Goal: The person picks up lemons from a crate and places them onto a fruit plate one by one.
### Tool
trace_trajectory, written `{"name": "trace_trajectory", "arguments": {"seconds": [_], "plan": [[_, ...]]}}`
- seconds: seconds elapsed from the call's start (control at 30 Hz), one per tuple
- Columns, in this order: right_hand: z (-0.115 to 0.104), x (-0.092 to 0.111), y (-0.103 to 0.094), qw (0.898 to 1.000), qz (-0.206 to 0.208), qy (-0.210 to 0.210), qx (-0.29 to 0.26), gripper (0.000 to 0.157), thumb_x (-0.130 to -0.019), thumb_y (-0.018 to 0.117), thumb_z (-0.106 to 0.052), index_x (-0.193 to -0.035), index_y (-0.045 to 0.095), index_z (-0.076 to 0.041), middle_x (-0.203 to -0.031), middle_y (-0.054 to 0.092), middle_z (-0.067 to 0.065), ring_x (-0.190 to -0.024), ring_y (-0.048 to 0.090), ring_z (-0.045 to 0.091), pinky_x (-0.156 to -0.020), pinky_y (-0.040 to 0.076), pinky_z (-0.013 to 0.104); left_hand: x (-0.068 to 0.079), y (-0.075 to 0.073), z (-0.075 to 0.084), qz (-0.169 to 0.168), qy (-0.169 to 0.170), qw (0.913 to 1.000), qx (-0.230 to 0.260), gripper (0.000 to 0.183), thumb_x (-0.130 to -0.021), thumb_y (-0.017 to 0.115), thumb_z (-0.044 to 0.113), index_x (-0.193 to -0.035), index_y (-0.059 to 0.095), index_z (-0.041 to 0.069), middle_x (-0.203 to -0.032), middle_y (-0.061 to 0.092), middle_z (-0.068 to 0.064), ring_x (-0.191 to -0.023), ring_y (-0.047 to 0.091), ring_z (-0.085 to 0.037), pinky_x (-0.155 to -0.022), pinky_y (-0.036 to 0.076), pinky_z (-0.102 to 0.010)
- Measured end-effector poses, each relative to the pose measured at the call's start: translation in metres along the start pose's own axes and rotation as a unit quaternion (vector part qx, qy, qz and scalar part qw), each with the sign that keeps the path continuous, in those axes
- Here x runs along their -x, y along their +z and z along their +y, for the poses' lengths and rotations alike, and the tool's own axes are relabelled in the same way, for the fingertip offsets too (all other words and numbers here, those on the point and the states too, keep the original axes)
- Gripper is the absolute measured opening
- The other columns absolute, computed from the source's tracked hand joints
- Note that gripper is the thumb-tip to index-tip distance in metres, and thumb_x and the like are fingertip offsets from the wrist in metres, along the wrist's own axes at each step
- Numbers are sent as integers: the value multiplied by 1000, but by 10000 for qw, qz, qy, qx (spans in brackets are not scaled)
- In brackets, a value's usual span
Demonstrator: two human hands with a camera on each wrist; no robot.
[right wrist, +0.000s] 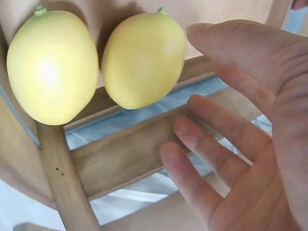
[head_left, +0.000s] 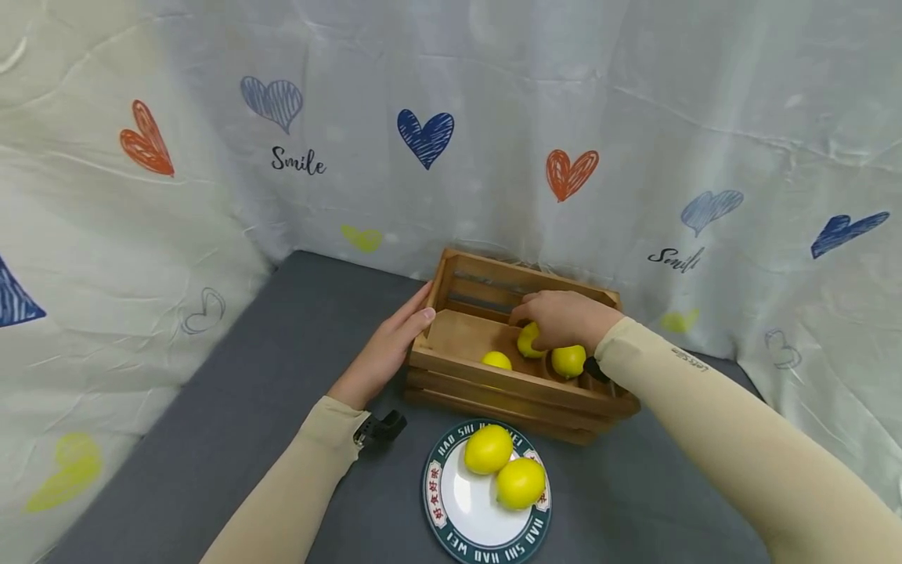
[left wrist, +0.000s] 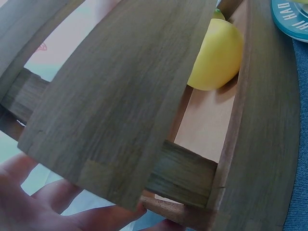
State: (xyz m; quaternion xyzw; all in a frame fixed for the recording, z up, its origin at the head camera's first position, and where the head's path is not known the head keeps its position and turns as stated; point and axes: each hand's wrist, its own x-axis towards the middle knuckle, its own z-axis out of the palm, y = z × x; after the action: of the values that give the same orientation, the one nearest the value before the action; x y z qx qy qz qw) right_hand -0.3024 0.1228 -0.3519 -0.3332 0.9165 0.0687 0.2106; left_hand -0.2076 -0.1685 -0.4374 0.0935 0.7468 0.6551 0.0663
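A slatted wooden crate (head_left: 514, 401) stands on the table with several yellow lemons inside. My left hand (head_left: 387, 345) holds its left end, thumb at the top rim and fingers along the outside. Inside the right part of the crate, my right hand (head_left: 567, 317) reaches down over a lemon (right wrist: 144, 60), thumb close by its side and fingers spread apart. Beside that one lies another lemon (right wrist: 52, 67). A third lemon (head_left: 496, 360) sits near the crate's front wall, partly hidden by it.
In front of the crate, a round plate (head_left: 458, 521) with a green lettered rim bears two lemons (head_left: 488, 449). The dark grey table (head_left: 282, 376) ends at a white curtain (head_left: 493, 78) printed with hearts, close behind the crate.
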Motion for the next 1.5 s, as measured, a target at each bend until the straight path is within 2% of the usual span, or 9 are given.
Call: {"name": "trace_trajectory", "arguments": {"seconds": [0.23,0.47,0.7,0.8,1.03,1.27,1.37,1.5], "plan": [[4,-5,13,9999,-152,-28,47,50,-94,79,-11,-143,72,-18,-139,70,9,-111,67,27,-108,57,53,0,2,-2,-2,-116,9999,-7,65,-111,49,61,-170,24,49,-179,23,12,-167,25,-26,-134,21,-62],[3,-11,20,9993,-146,-197,292,45,-96,79,-11,-140,74,-20,-133,72,11,-110,69,30,-106,59,56,0,0,-2,49,-50,10000,35,67,-111,49,62,-171,25,46,-179,24,12,-167,26,-27,-134,19,-65],[1,-15,23,9992,-292,-207,184,42,-100,74,-7,-138,75,-25,-115,69,4,-96,63,22,-100,61,48,2,0,-1,42,-136,9999,9,65,-111,49,60,-170,24,48,-179,24,13,-167,26,-25,-134,19,-64],[0,-17,23,9989,-309,-311,184,41,-101,72,-6,-137,75,-24,-115,70,4,-99,63,21,-101,61,47,2,-1,-1,64,-109,9999,12,66,-112,49,60,-171,24,46,-180,24,12,-167,25,-26,-134,18,-65],[1,-21,22,9983,-323,-443,190,44,-100,73,-5,-140,75,-23,-120,73,6,-104,64,20,-103,60,45,0,-1,-2,52,-92,9999,34,65,-110,51,62,-169,25,50,-178,25,16,-167,26,-23,-135,21,-61],[-2,-22,22,9980,-367,-492,125,45,-98,77,-5,-139,74,-23,-123,72,7,-108,65,22,-105,59,48,0,-2,-3,52,-54,9999,118,67,-110,51,62,-170,26,48,-178,25,14,-166,27,-23,-134,21,-61],[-3,-24,24,9977,-390,-543,111,44,-100,74,-6,-140,73,-24,-127,72,8,-111,65,23,-107,58,49,-1,-2,-3,79,-76,9999,126,66,-109,52,63,-169,27,51,-178,26,14,-166,27,-22,-135,21,-60],[-2,-26,27,9975,-374,-591,45,44,-101,72,-9,-141,73,-26,-129,71,8,-111,65,23,-108,58,50,-1,-1,-4,64,-83,9998,162,68,-109,52,63,-170,26,47,-178,25,15,-167,26,-21,-135,21,-58]]}}
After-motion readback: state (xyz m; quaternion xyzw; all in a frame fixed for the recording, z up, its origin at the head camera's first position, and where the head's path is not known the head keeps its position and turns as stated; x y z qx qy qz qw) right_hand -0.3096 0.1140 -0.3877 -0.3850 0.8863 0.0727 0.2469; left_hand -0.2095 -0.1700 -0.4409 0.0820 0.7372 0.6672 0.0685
